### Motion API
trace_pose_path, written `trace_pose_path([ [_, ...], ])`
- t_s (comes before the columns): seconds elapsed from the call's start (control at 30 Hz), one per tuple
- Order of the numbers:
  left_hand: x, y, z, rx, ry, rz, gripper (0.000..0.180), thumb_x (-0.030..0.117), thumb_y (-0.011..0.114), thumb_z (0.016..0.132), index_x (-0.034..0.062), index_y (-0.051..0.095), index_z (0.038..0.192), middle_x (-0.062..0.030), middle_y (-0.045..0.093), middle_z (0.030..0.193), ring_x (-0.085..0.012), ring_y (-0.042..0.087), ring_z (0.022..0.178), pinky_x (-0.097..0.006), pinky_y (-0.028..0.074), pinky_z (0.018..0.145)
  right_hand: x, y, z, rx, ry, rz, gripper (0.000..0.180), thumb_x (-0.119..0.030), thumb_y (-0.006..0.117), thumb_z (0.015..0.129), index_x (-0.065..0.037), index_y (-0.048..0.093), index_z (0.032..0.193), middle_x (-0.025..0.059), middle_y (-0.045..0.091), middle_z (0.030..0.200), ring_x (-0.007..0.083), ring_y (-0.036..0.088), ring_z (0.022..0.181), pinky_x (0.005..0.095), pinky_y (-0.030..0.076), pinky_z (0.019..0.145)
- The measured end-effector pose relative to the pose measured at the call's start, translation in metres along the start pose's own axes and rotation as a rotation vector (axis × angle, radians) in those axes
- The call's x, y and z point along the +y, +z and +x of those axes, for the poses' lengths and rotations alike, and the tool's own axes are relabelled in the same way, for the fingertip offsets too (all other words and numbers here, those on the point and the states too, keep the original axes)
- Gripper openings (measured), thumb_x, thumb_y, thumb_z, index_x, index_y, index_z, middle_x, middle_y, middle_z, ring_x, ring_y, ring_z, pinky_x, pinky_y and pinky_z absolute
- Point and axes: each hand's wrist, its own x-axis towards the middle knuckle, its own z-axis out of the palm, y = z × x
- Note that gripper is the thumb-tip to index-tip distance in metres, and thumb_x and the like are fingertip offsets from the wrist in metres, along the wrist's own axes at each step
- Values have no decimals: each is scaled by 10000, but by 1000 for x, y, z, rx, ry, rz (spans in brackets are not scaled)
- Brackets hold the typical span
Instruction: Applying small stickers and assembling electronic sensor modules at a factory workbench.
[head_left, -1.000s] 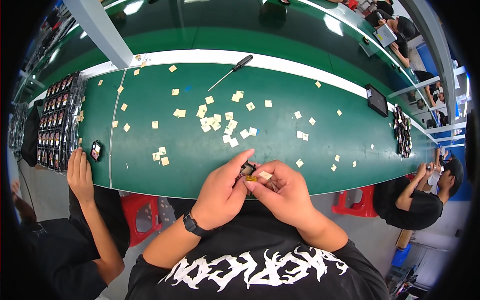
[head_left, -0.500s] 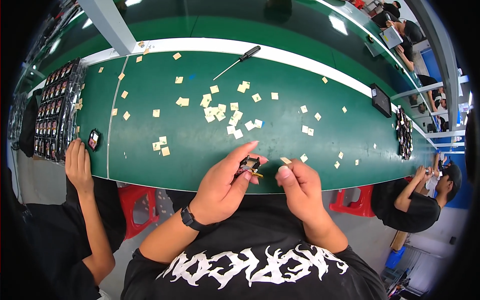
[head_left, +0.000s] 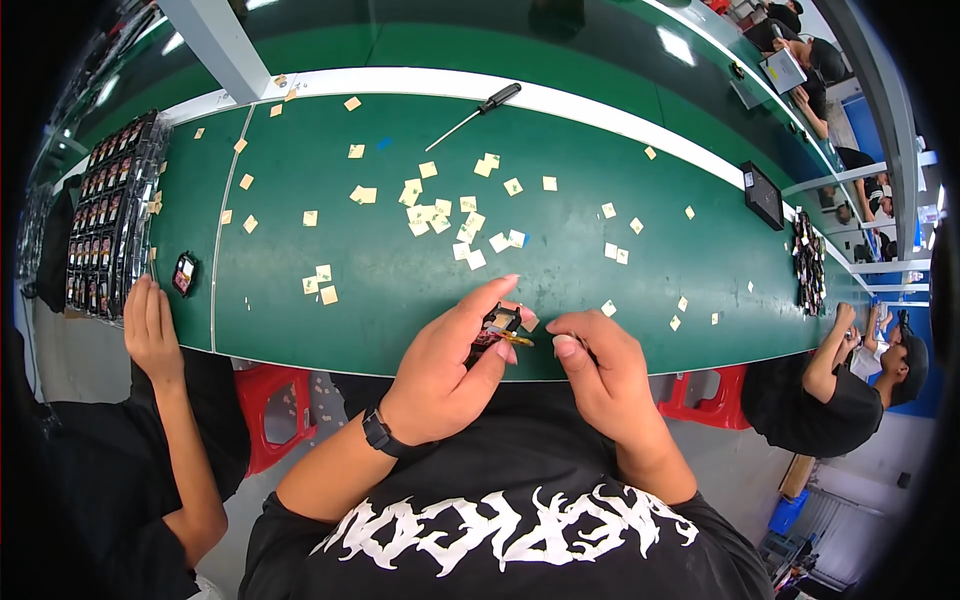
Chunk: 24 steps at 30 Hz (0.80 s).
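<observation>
- The left hand [head_left: 437, 370] has its fingers gripping a small black device [head_left: 499, 321], held up over the near edge of the green counter [head_left: 400, 305].
- A thin golden strip [head_left: 517, 341] sticks out from that device toward the right, beside the left thumb.
- The right hand [head_left: 608, 375] is just beside it, fingers curled in with the thumb near the forefinger; from here I cannot tell whether they are pressed together or pinching anything.
- Between the two hands shows one pale square [head_left: 530, 324]; I cannot tell what supports it.
- Many cream paper squares [head_left: 469, 204] lie scattered farther up the counter, some overlapping.
- A screwdriver [head_left: 497, 98] rests near the far edge, its black handle reaching onto the white border.
- Off to the left, a co-worker's hand [head_left: 152, 330] is near another black device [head_left: 185, 273] and a tray of similar pieces [head_left: 110, 200].
- A flat black box [head_left: 764, 195] sits toward the right.
</observation>
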Motion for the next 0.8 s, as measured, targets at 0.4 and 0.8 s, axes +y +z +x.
trace_pose_path([
  [0.4, 0, 3, 1, 41, -23, 2, 604, -82, 517, 931, 28, 400, 1513, -140, 669, 1233, -180, 665, 895, -327, 549, 862, -8, -2, 0, -41, -224, -115, 187, 79, 665, 891, 17, 583, 1046, 150, 669, 912, 318, 651, 761, 358, 535, 699],
  [0.8, -2, 1, 0, 12, 5, 38, 600, -97, 487, 949, 18, 382, 1529, -137, 655, 1269, -138, 661, 911, -295, 543, 863, -15, 8, 2, -20, -71, -229, 132, -29, 710, 893, -24, 627, 996, 147, 702, 771, 325, 693, 644, 380, 528, 569],
])
